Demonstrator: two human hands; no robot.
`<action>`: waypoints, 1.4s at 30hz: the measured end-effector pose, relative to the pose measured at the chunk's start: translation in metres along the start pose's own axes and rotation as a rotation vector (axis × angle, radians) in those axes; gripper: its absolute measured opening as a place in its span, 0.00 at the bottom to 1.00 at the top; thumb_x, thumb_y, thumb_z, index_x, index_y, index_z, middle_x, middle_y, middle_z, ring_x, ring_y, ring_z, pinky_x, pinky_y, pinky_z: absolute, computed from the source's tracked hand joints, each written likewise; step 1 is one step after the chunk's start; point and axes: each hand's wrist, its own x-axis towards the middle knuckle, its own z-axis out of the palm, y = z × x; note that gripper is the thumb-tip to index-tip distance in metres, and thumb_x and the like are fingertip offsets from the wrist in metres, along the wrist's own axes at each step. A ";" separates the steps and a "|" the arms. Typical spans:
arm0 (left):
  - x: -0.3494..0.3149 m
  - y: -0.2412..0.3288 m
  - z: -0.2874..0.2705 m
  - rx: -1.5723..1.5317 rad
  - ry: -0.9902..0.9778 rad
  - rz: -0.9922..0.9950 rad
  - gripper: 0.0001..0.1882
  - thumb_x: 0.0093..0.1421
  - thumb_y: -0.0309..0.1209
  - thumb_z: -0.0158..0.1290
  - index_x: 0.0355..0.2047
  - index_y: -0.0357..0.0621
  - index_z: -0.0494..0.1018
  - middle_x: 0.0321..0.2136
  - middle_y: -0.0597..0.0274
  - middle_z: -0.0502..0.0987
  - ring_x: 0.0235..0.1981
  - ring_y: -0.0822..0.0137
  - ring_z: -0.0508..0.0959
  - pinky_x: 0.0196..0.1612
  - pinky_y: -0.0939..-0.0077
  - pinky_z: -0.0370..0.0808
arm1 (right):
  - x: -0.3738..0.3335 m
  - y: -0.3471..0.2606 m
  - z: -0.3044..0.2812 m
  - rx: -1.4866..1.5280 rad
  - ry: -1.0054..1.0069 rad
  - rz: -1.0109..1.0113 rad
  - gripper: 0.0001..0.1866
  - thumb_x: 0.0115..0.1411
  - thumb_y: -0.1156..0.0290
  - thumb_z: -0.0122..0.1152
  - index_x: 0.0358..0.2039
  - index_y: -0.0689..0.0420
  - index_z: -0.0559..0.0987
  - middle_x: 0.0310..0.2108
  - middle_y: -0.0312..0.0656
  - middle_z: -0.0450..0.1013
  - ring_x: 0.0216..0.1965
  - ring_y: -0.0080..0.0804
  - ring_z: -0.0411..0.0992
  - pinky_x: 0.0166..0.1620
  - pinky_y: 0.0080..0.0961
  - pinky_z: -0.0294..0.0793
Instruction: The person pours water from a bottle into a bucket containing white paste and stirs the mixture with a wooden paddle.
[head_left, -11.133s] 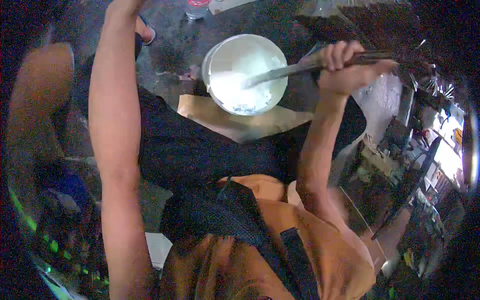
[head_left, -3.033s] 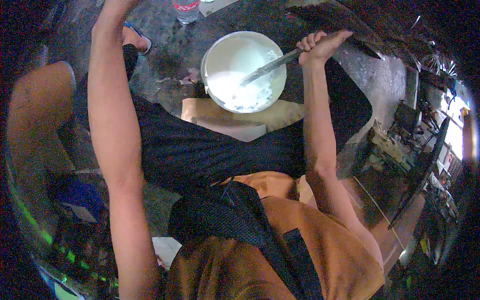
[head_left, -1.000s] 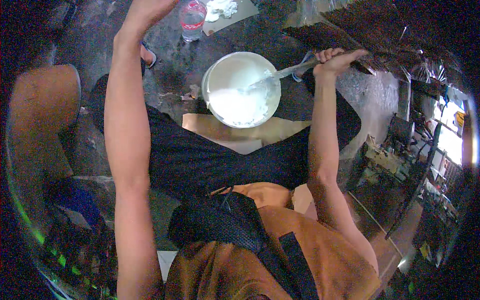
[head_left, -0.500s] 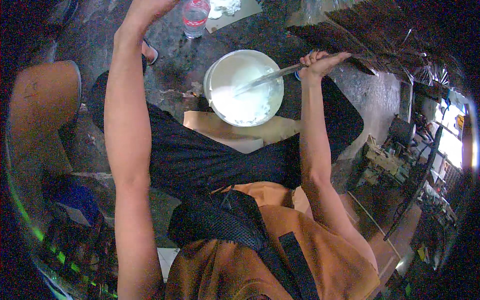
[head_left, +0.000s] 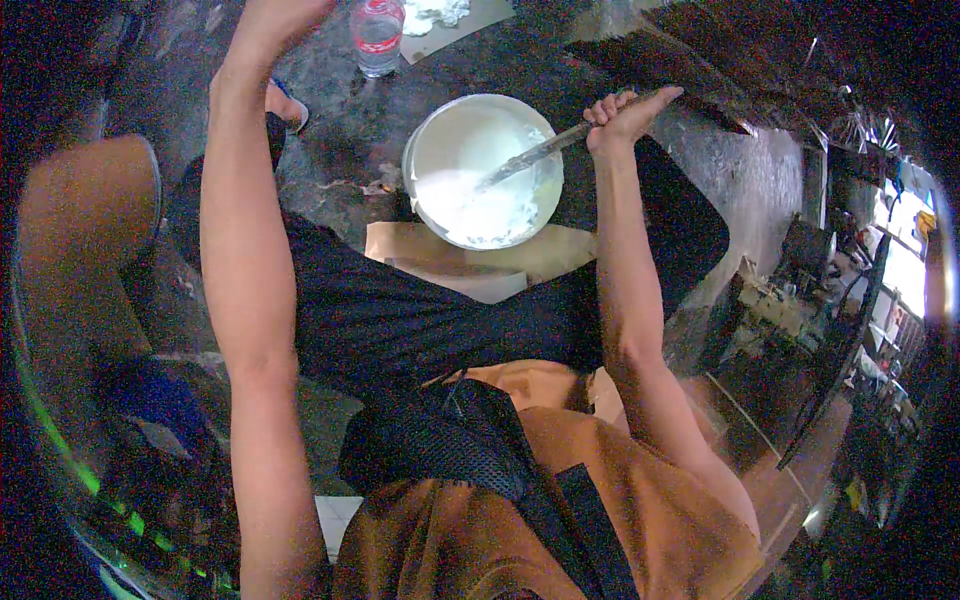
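Note:
A white bucket (head_left: 447, 135) stands on the floor between my legs, with bright white material (head_left: 490, 215) inside. Overexposure hides whether it is powder or paste. My right hand (head_left: 622, 118) is closed round the upper end of a long greyish stick (head_left: 532, 156), which slants down over the bucket's right rim into the white material. Up at the top left, my left hand (head_left: 285, 12) is cut off by the picture's edge, its fingers out of sight. Nearest to it is a clear plastic bottle (head_left: 379, 60) with a red label.
Beyond the bottle, a white heap (head_left: 432, 14) lies on a pale sheet (head_left: 470, 32). Cardboard (head_left: 400, 240) lies under the bucket's near side. A brown curved panel (head_left: 90, 200) stands at left. Dark, wrapped-looking material (head_left: 720, 60) fills the far right, with cluttered goods (head_left: 785, 305) below it.
My right hand has shifted slightly left and up with the stick still in it. My left forearm has swung a little left. The whole view has shifted slightly.

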 end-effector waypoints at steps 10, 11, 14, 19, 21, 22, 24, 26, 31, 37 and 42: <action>-0.001 0.000 0.003 0.016 0.020 0.006 0.16 0.59 0.36 0.53 0.41 0.35 0.74 0.34 0.53 0.78 0.36 0.64 0.78 0.40 0.73 0.74 | 0.005 0.003 -0.011 0.105 -0.116 0.010 0.40 0.42 0.17 0.32 0.12 0.47 0.54 0.07 0.32 0.48 0.08 0.24 0.44 0.16 0.22 0.46; -0.004 0.004 0.002 0.022 0.014 0.017 0.16 0.59 0.36 0.53 0.41 0.35 0.74 0.34 0.52 0.78 0.36 0.64 0.78 0.41 0.72 0.74 | 0.005 0.000 -0.010 0.092 -0.086 0.010 0.41 0.41 0.17 0.33 0.11 0.47 0.54 0.07 0.32 0.47 0.08 0.24 0.44 0.16 0.22 0.46; -0.005 0.003 0.002 0.016 0.019 0.010 0.17 0.59 0.37 0.53 0.41 0.35 0.74 0.35 0.52 0.78 0.37 0.64 0.78 0.41 0.72 0.74 | 0.006 -0.010 -0.008 0.072 -0.051 0.020 0.41 0.40 0.16 0.33 0.11 0.47 0.53 0.07 0.31 0.46 0.08 0.24 0.44 0.16 0.22 0.45; 0.003 -0.007 0.004 0.015 0.009 -0.042 0.17 0.59 0.37 0.53 0.41 0.35 0.73 0.35 0.52 0.78 0.37 0.64 0.78 0.42 0.72 0.74 | 0.012 -0.023 -0.009 0.023 -0.038 0.062 0.41 0.40 0.16 0.33 0.12 0.47 0.53 0.08 0.31 0.45 0.09 0.24 0.42 0.17 0.22 0.44; 0.003 -0.006 0.005 0.015 0.002 -0.062 0.17 0.59 0.37 0.53 0.41 0.34 0.73 0.36 0.52 0.78 0.37 0.64 0.78 0.42 0.72 0.74 | 0.015 -0.024 -0.010 0.035 -0.042 0.041 0.41 0.40 0.16 0.33 0.11 0.47 0.53 0.08 0.31 0.45 0.09 0.24 0.42 0.16 0.23 0.44; 0.002 -0.008 0.005 0.015 0.011 -0.042 0.17 0.59 0.36 0.52 0.42 0.34 0.73 0.36 0.52 0.78 0.38 0.64 0.78 0.42 0.72 0.74 | 0.013 -0.024 -0.008 0.035 -0.043 0.042 0.41 0.40 0.16 0.33 0.11 0.47 0.53 0.08 0.31 0.45 0.09 0.24 0.42 0.16 0.23 0.44; 0.002 -0.011 0.004 0.017 0.022 -0.024 0.17 0.59 0.36 0.52 0.42 0.34 0.73 0.36 0.52 0.78 0.38 0.63 0.78 0.42 0.72 0.73 | 0.007 -0.021 -0.005 0.082 -0.028 -0.007 0.40 0.42 0.18 0.35 0.10 0.47 0.55 0.07 0.32 0.50 0.06 0.27 0.46 0.12 0.25 0.48; 0.004 -0.009 0.006 0.020 0.007 -0.030 0.17 0.59 0.36 0.52 0.42 0.34 0.73 0.36 0.52 0.78 0.38 0.63 0.78 0.42 0.72 0.73 | 0.010 -0.013 -0.007 0.078 -0.069 -0.048 0.40 0.42 0.18 0.36 0.10 0.47 0.55 0.06 0.32 0.50 0.06 0.26 0.47 0.11 0.24 0.48; 0.004 -0.009 0.005 0.032 0.017 -0.035 0.17 0.60 0.36 0.52 0.42 0.35 0.73 0.36 0.52 0.78 0.38 0.63 0.78 0.43 0.72 0.73 | 0.003 -0.007 0.000 0.015 -0.075 -0.055 0.40 0.44 0.19 0.34 0.10 0.48 0.55 0.07 0.32 0.49 0.08 0.25 0.45 0.14 0.22 0.47; 0.004 -0.002 0.003 0.032 0.011 -0.045 0.17 0.60 0.37 0.52 0.42 0.35 0.73 0.37 0.51 0.78 0.39 0.63 0.78 0.43 0.72 0.74 | -0.005 -0.013 0.011 -0.108 -0.145 -0.089 0.40 0.46 0.21 0.35 0.09 0.49 0.55 0.07 0.32 0.49 0.08 0.24 0.46 0.14 0.22 0.46; -0.003 0.010 0.001 0.067 0.027 -0.017 0.17 0.60 0.37 0.52 0.42 0.35 0.73 0.36 0.52 0.78 0.38 0.62 0.78 0.43 0.72 0.74 | -0.003 -0.019 0.023 -0.231 -0.060 -0.097 0.40 0.48 0.22 0.34 0.09 0.50 0.55 0.07 0.32 0.50 0.08 0.24 0.46 0.15 0.23 0.47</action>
